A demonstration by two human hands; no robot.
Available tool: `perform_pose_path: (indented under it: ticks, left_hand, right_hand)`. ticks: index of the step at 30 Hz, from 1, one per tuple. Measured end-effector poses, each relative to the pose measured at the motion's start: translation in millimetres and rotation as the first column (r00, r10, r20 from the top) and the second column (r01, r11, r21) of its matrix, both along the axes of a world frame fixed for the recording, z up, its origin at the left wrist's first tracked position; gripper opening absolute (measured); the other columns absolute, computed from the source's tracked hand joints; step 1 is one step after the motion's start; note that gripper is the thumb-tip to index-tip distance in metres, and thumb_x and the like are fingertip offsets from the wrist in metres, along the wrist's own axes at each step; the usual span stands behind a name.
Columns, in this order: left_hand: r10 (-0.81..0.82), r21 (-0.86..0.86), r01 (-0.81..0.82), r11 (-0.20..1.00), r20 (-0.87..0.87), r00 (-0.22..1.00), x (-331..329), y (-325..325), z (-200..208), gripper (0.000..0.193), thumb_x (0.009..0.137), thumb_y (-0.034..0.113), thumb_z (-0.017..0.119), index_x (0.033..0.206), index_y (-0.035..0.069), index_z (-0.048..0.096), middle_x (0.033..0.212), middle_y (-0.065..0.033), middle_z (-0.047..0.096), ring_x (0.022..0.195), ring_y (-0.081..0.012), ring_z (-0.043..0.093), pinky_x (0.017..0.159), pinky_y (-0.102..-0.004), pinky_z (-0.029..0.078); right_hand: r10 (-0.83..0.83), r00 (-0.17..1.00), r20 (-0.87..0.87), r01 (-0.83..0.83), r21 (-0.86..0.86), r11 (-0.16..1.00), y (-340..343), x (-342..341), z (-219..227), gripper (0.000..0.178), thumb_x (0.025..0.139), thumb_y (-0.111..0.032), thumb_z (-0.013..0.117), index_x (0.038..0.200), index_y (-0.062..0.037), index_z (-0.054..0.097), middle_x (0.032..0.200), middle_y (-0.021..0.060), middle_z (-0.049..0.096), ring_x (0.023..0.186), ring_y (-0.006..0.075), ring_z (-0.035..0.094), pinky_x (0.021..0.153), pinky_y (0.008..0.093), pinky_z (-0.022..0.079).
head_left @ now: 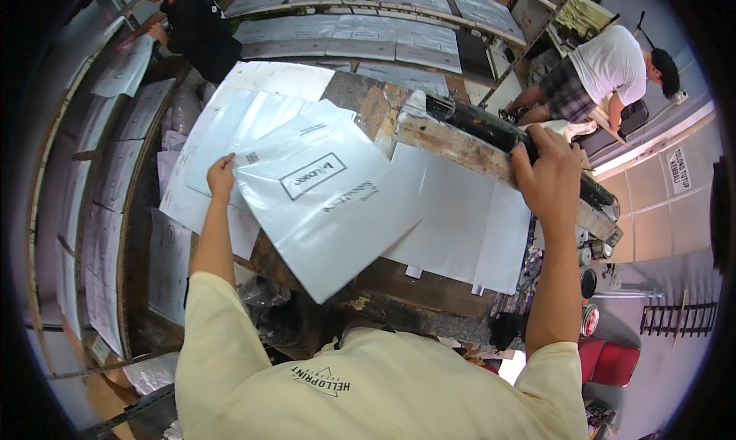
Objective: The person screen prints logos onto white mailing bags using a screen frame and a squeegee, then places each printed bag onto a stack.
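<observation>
My left hand (221,176) pinches the upper left edge of a glossy white plastic bag (307,229). The bag bears dark print and a boxed logo, and it hangs tilted over the near side of the worktable (399,290). My right hand (549,172) grips a paint-stained wooden frame (452,143), which looks like a screen-printing frame seen on edge. Along that frame runs a dark bar (491,126), partly covered by my fingers. Beneath the frame, a plain pale sheet (468,221) lies flat on the table, partly overlapped by the bag.
More white sheets (268,78) lie at the table's far left. Racks of printed bags stand at the left (103,271) and the back (353,37). One person in black (198,30) works far left, another in white (609,64) bends far right. Cans (589,317) stand right of the table.
</observation>
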State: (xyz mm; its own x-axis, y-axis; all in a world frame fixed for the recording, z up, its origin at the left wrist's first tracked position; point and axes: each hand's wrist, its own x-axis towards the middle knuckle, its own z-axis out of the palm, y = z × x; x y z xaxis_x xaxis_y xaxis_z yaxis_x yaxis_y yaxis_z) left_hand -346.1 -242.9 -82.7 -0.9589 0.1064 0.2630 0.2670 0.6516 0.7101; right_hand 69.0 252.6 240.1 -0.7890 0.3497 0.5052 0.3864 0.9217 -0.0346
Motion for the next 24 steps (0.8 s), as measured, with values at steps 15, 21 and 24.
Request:
perform_pose_path:
  ticks: [15, 21, 24]
  left_hand:
    - [-0.880, 0.867, -0.466, 0.175, 0.350, 0.321, 385.9, 192.5, 122.1, 0.104, 0.096, 0.077, 0.045, 0.153, -0.008, 0.028, 0.152, -0.0309, 0.041, 0.147, -0.0390, 0.039, 0.125, -0.0487, 0.030]
    - [-0.668, 0.625, -0.401, 0.669, 0.743, 0.044, 367.5, 179.6, -8.5, 0.125, 0.083, 0.097, 0.024, 0.148, -0.008, 0.038, 0.141, -0.0303, 0.052, 0.131, -0.0419, 0.055, 0.114, -0.0493, 0.044]
    - [-0.595, 0.565, -0.371, 0.737, 0.803, 0.039, 365.7, 187.3, -18.1, 0.127, 0.080, 0.100, 0.022, 0.150, -0.005, 0.038, 0.141, -0.0300, 0.053, 0.130, -0.0417, 0.055, 0.111, -0.0504, 0.045]
  right_hand:
    - [0.220, 0.864, 0.453, -0.107, -0.261, 0.959, -51.3, 80.7, -124.5, 0.037, 0.089, -0.036, 0.071, 0.116, -0.0095, 0.070, 0.110, 0.0142, 0.062, 0.106, 0.0328, 0.058, 0.088, 0.0475, 0.047]
    - [0.239, 0.890, 0.389, 0.010, -0.540, 0.842, -90.8, 122.9, -277.2, 0.039, 0.086, -0.034, 0.076, 0.116, -0.0114, 0.070, 0.106, 0.0115, 0.063, 0.104, 0.0319, 0.061, 0.084, 0.0487, 0.053]
    - [0.234, 0.903, 0.360, -0.037, -0.478, 0.877, -97.9, 125.2, -309.3, 0.048, 0.079, -0.030, 0.082, 0.122, -0.0111, 0.067, 0.107, 0.0117, 0.063, 0.104, 0.0332, 0.060, 0.085, 0.0487, 0.054]
